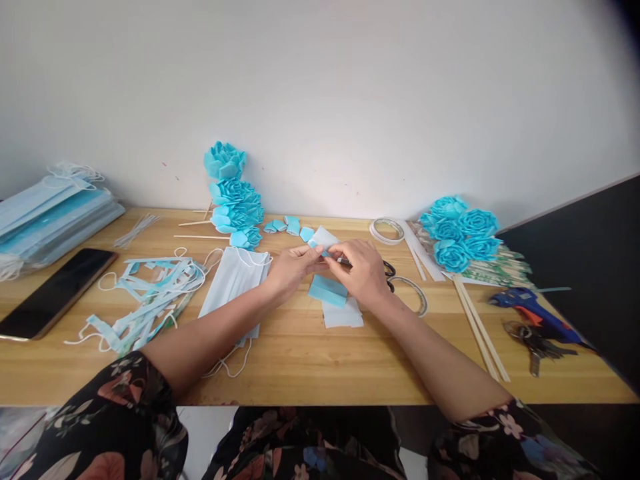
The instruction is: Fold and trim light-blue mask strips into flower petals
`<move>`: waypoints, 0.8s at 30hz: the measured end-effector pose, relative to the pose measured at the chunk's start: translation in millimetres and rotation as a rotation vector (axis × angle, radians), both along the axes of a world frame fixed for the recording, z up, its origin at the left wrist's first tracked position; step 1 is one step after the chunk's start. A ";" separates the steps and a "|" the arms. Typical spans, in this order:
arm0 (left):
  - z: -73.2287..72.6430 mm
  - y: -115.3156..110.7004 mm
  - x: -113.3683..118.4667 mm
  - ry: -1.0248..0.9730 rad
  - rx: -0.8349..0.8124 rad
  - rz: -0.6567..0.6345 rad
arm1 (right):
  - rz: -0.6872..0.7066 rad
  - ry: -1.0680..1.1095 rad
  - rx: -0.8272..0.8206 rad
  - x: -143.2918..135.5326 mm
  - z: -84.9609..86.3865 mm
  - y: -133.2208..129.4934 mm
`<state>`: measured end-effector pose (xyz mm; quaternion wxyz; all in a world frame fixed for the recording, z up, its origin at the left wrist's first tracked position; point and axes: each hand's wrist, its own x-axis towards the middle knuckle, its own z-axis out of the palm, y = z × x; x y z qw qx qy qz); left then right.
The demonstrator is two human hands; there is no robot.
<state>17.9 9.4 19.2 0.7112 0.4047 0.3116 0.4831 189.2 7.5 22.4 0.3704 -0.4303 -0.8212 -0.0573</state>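
Note:
My left hand (291,268) and my right hand (364,267) meet above the middle of the table. Between their fingertips is a small light-blue strip of mask fabric (319,248), pinched from both sides. A white piece of fabric (325,237) shows just behind the fingers. Below the hands lie a blue cut piece (327,291) and a white cut piece (345,316). Black-handled scissors (389,269) are partly hidden behind my right hand. Several small folded blue petals (292,225) rest beyond my left hand. A flat face mask (227,283) lies beside my left forearm.
Blue fabric flowers (235,200) stand at the back left; more flowers (463,230) are at right. A mask stack (55,213), a phone (55,293) and cut mask straps (150,293) lie left. Tape rolls (387,231), wooden sticks (480,327), a glue gun (537,313) and keys (535,343) lie right.

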 end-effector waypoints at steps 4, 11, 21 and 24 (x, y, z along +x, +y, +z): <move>0.3 -2.7 1.7 0.008 0.007 -0.011 | 0.008 0.019 0.005 -0.7 -0.8 -0.1; -4.7 -0.5 0.7 -0.021 0.001 -0.023 | 0.043 0.081 -0.011 -0.7 -1.8 -0.8; -9.6 0.0 1.9 -0.033 -0.047 -0.004 | 0.049 0.094 -0.046 0.9 -1.7 -0.3; -7.6 -0.8 2.1 -0.039 -0.046 -0.003 | 0.053 0.105 -0.077 -0.4 -0.8 -1.6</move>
